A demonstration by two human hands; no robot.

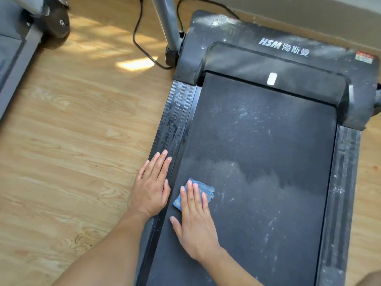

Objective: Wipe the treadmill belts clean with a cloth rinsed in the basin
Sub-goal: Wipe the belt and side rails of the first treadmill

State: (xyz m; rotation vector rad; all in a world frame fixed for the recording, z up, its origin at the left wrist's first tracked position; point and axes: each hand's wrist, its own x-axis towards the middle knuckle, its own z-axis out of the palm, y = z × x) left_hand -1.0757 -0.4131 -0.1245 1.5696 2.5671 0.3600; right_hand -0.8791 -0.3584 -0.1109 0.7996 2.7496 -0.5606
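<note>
Prob. crosswise: cloth [207, 190] under R hand [195, 226]

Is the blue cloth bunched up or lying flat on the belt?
Flat. The blue cloth lies as a small pad on the belt, pressed under the straight fingers of the right hand. Whether it is folded: cannot tell.

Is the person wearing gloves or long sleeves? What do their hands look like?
No gloves. The left hand and right hand are bare, with short plain nails and no rings or watch showing. No sleeve comes into view above either wrist.
</note>
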